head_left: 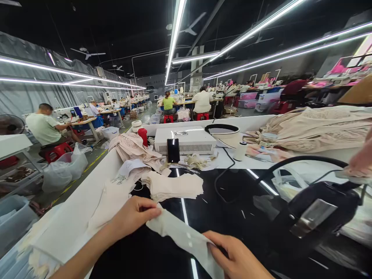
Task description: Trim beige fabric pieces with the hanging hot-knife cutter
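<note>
A long pale fabric strip [186, 237] stretches between my two hands above the glossy black tabletop [232, 217]. My left hand [135, 215] pinches its upper left end between thumb and fingers. Farther down the strip, my right hand [232, 254] grips the fabric with thumb and fingers; the strip's lower end runs out of the frame. Just beyond my left hand lies a stack of cream fabric pieces [176, 185]. More cream pieces [112, 199] are heaped to its left, beside a white printed piece [132, 168].
A white box [184, 139] stands at the back behind a dark phone [173, 150]. At the right are a black machine [322, 217] with a hose and another person's blurred hand [362, 159]. Beige fabric [319, 130] is piled behind. A white thread cone [240, 151] stands nearby.
</note>
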A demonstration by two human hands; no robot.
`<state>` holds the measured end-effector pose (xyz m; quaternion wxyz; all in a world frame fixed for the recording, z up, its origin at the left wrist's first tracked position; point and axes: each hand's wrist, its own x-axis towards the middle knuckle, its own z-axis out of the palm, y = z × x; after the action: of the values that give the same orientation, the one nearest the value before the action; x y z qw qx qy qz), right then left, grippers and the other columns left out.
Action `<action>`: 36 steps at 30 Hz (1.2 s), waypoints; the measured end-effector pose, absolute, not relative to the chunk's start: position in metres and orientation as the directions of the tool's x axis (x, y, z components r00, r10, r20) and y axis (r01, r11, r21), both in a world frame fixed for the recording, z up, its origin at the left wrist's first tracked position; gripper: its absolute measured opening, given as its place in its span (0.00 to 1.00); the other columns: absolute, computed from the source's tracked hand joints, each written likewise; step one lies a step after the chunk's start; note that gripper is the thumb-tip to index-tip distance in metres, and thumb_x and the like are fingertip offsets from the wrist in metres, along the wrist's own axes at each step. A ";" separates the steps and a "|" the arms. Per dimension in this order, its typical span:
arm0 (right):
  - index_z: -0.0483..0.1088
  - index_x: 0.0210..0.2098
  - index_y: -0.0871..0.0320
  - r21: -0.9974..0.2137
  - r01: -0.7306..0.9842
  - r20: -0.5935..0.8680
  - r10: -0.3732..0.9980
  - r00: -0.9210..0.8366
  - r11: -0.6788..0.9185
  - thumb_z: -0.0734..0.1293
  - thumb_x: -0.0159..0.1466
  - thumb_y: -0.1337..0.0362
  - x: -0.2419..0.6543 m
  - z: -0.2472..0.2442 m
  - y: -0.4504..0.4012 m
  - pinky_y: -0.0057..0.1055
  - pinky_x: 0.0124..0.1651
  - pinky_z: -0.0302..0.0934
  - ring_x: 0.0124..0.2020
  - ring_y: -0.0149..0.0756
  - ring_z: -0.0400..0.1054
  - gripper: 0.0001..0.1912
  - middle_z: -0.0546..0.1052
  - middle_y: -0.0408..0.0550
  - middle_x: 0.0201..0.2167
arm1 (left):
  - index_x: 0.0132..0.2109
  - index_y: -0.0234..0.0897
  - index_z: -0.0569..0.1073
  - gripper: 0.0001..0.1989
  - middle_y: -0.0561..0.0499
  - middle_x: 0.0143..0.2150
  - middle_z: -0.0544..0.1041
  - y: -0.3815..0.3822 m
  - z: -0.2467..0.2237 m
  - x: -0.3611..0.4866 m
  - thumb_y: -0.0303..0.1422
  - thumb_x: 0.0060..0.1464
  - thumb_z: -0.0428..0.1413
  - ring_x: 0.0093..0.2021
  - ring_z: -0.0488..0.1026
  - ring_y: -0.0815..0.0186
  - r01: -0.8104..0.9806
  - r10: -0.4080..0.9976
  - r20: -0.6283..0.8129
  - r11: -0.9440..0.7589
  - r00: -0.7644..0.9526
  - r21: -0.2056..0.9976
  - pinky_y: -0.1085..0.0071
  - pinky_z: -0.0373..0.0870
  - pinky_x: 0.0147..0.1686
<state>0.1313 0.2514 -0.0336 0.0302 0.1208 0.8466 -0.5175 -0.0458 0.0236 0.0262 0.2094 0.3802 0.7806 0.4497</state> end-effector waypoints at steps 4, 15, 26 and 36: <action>0.77 0.49 0.59 -0.885 0.179 -0.026 0.336 -0.941 0.431 0.58 0.67 0.57 0.086 -0.014 0.274 0.24 0.16 0.61 0.12 0.31 0.68 0.21 0.77 0.41 0.17 | 0.32 0.35 0.80 0.20 0.55 0.20 0.71 0.042 0.043 -0.087 0.48 0.58 0.56 0.20 0.61 0.71 0.482 0.696 0.163 0.291 -0.699 0.827 0.75 0.60 0.22; 0.79 0.52 0.57 -0.542 -0.081 0.504 0.247 -0.828 0.836 0.59 0.66 0.72 -0.007 -0.055 0.311 0.46 0.65 0.66 0.58 0.46 0.75 0.22 0.80 0.54 0.55 | 0.45 0.44 0.83 0.14 0.53 0.51 0.83 0.053 -0.013 -0.130 0.37 0.60 0.53 0.55 0.78 0.57 0.720 0.680 0.385 0.308 -0.624 0.621 0.59 0.71 0.61; 0.75 0.57 0.62 -0.278 0.025 0.455 0.154 -0.877 0.960 0.58 0.69 0.74 -0.006 -0.079 0.317 0.46 0.64 0.66 0.61 0.50 0.72 0.22 0.77 0.59 0.59 | 0.57 0.45 0.78 0.18 0.54 0.61 0.76 0.045 -0.042 -0.127 0.38 0.68 0.49 0.64 0.71 0.61 0.799 0.786 0.312 0.347 -0.533 0.491 0.61 0.63 0.67; 0.69 0.62 0.65 -0.207 0.133 0.456 0.216 -0.864 0.969 0.56 0.60 0.83 0.009 -0.069 0.295 0.53 0.64 0.65 0.65 0.55 0.67 0.33 0.71 0.65 0.64 | 0.60 0.45 0.76 0.19 0.54 0.65 0.73 0.041 -0.029 -0.121 0.38 0.69 0.47 0.66 0.69 0.60 0.820 0.789 0.307 0.390 -0.533 0.420 0.60 0.62 0.68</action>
<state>0.0094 0.2949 -0.0690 -0.2449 0.0909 0.9616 -0.0844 -0.1214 0.0412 -0.0292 -0.0287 0.4825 0.8332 0.2684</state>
